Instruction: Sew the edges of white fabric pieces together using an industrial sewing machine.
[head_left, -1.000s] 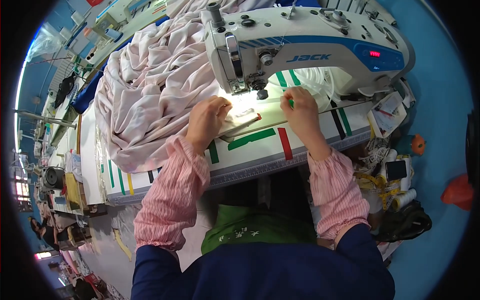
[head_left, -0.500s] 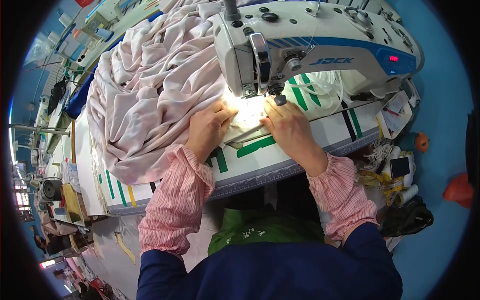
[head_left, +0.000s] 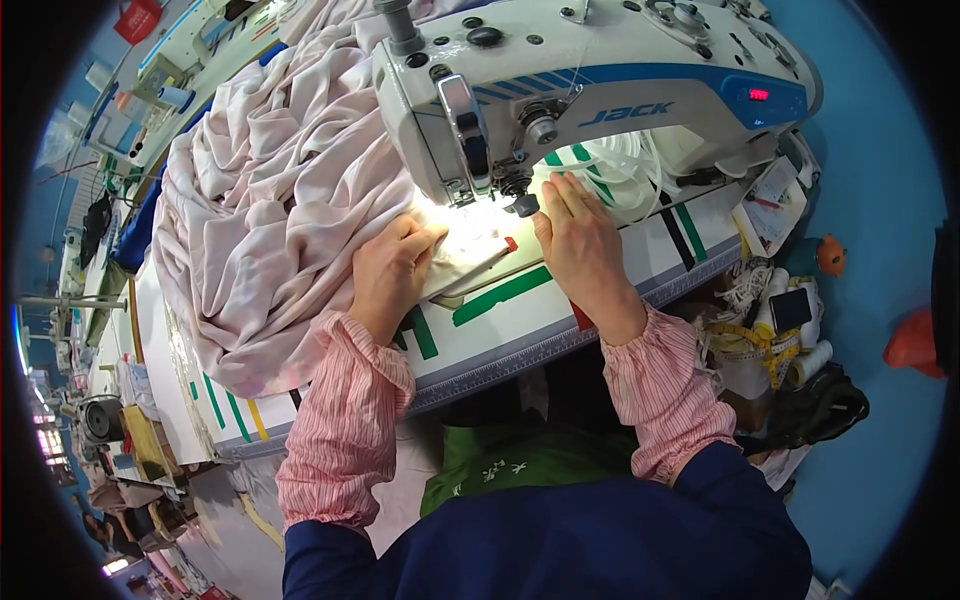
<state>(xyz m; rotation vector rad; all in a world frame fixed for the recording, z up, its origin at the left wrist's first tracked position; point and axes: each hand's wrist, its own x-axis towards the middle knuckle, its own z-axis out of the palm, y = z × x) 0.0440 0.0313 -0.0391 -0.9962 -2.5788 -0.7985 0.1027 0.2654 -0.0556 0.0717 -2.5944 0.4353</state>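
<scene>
Head view looks down on a white sewing machine (head_left: 600,90) with a blue band, standing on a white surface (head_left: 500,330) marked with green, red and black tape strips. Both hands lie flat, fingers spread and gripping nothing, pressing pale pink fabric (head_left: 280,200) down on either side of the needle area, where a lamp throws a bright patch. The left hand (head_left: 390,275) rests on the fabric edge just left of the presser foot (head_left: 470,195), fingertips pointing toward it. The right hand (head_left: 578,240) lies just right of the foot, fingers reaching under the machine arm beside a small dark knob (head_left: 524,205); a narrow fold of the fabric runs between the two hands, which are near each other but not touching. The bulk of the fabric is heaped in loose folds to the left of the machine and hangs over the surface's left and far sides, filling that side. To the right of the machine, the surface narrows to a short stretch before its right edge, where papers (head_left: 775,205) lie. Beyond that edge sit a tangle of yellow measuring tape (head_left: 745,340), a phone (head_left: 790,308) and white thread cones (head_left: 810,360). The near edge of the surface runs just under both wrists, and the striped pink sleeves (head_left: 350,420) cross it.
</scene>
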